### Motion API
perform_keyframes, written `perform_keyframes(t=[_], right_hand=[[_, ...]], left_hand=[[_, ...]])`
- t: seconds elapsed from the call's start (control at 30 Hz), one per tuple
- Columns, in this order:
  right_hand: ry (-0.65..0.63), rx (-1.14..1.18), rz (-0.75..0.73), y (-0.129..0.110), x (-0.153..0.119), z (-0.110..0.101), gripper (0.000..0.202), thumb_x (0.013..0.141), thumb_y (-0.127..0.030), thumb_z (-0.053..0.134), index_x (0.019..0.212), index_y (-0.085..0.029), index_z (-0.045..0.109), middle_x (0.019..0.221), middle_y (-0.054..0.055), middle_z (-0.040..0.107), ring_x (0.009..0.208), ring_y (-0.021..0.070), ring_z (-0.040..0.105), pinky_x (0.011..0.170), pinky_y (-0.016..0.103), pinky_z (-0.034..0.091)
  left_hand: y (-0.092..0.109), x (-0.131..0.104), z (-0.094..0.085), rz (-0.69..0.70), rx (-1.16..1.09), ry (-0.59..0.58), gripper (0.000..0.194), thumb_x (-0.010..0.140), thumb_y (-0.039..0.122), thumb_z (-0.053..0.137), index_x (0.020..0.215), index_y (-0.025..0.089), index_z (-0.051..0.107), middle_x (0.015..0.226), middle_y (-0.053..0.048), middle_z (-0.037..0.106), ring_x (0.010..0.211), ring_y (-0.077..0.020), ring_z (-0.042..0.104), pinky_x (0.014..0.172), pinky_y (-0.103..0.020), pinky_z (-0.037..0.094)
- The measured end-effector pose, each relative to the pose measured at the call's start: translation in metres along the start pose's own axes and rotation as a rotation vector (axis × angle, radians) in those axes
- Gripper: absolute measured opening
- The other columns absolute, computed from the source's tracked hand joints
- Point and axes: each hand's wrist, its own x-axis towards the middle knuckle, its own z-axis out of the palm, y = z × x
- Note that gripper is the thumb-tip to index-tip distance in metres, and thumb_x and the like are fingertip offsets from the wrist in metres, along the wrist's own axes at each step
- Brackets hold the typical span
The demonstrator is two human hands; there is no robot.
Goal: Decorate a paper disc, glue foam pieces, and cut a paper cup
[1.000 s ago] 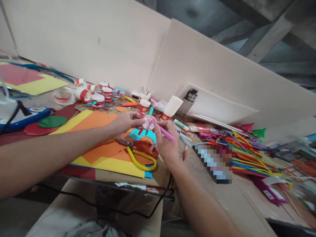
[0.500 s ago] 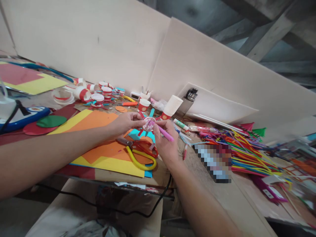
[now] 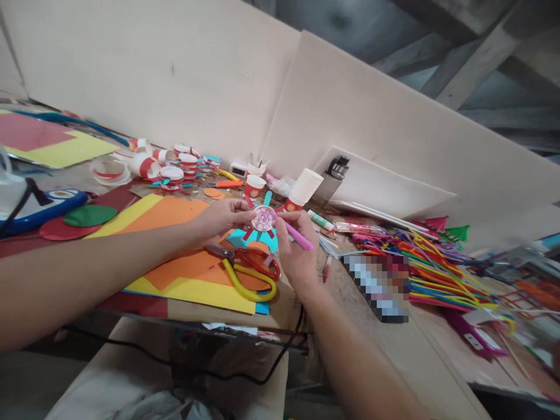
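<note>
My left hand (image 3: pixel 228 218) pinches the left edge of a small round paper-cup piece (image 3: pixel 263 219), its white face drawn over with pink-purple lines, with red and teal strips sticking out around it. A pink marker (image 3: pixel 297 234) is gripped in my right hand (image 3: pixel 298 251), its tip at the right side of the white face. Just below lie scissors (image 3: pixel 249 283) with yellow and red handles, on orange paper (image 3: pixel 184 267). A teal paper scrap (image 3: pixel 245 238) shows beneath the cup piece.
Stacked white cups (image 3: pixel 306 188) and a red cup (image 3: pixel 254 188) stand behind my hands. Several cut cup pieces (image 3: pixel 171 177) sit at the back left. On the right lie colourful pipe cleaners (image 3: pixel 437 274), a glue stick (image 3: pixel 321 220) and a pixelated dark-edged object (image 3: pixel 376 289).
The marker's tip has shifted from the middle of the white face to its right edge, and my right hand has moved slightly right. My left hand keeps its hold.
</note>
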Motion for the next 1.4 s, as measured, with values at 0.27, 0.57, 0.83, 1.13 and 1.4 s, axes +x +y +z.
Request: perform_keyframes(t=[0.27, 0.57, 0.83, 1.13, 1.4], right_hand=[[0.017, 0.005, 0.016, 0.0, 0.002, -0.001, 0.01, 0.087, -0.029, 0.057, 0.085, -0.019, 0.058, 0.081, 0.001, 0.064, 0.07, 0.0132, 0.06, 0.065, 0.028, 0.048], [-0.012, 0.004, 0.032, 0.002, 0.002, -0.001, 0.01, 0.087, -0.029, 0.057, 0.087, -0.019, 0.059, 0.081, 0.002, 0.064, 0.071, 0.0139, 0.06, 0.067, 0.029, 0.05], [-0.037, 0.003, 0.041, 0.003, 0.001, 0.001, 0.012, 0.087, -0.031, 0.057, 0.087, -0.019, 0.059, 0.084, 0.003, 0.065, 0.074, 0.0147, 0.061, 0.07, 0.03, 0.05], [-0.022, 0.0, 0.03, 0.003, 0.002, 0.0, 0.011, 0.087, -0.03, 0.057, 0.087, -0.019, 0.058, 0.083, 0.002, 0.063, 0.072, 0.0137, 0.06, 0.067, 0.029, 0.049], [0.055, 0.033, 0.077, 0.007, 0.004, -0.001, 0.012, 0.09, -0.033, 0.051, 0.093, -0.021, 0.055, 0.079, -0.001, 0.059, 0.071, 0.0132, 0.057, 0.068, 0.027, 0.046]], left_hand=[[0.008, -0.002, 0.005, -0.04, -0.068, 0.027, 0.027, 0.068, 0.029, 0.078, 0.07, 0.011, 0.057, 0.066, -0.003, 0.064, 0.058, -0.0112, 0.059, 0.057, -0.024, 0.046], [0.002, -0.002, 0.002, -0.05, -0.053, 0.007, 0.027, 0.067, 0.03, 0.079, 0.073, 0.011, 0.06, 0.067, -0.003, 0.063, 0.059, -0.0113, 0.059, 0.056, -0.024, 0.046], [0.002, -0.001, 0.0, -0.059, -0.038, -0.012, 0.027, 0.069, 0.031, 0.078, 0.075, 0.011, 0.061, 0.069, -0.004, 0.063, 0.06, -0.0119, 0.059, 0.056, -0.024, 0.047], [0.004, -0.003, 0.002, -0.066, -0.082, -0.008, 0.024, 0.07, 0.027, 0.077, 0.072, 0.011, 0.06, 0.067, -0.003, 0.063, 0.059, -0.0109, 0.059, 0.057, -0.023, 0.049], [-0.001, 0.008, -0.01, -0.029, -0.13, 0.061, 0.018, 0.075, 0.025, 0.072, 0.08, 0.01, 0.064, 0.078, -0.009, 0.069, 0.066, -0.0138, 0.064, 0.059, -0.024, 0.049]])
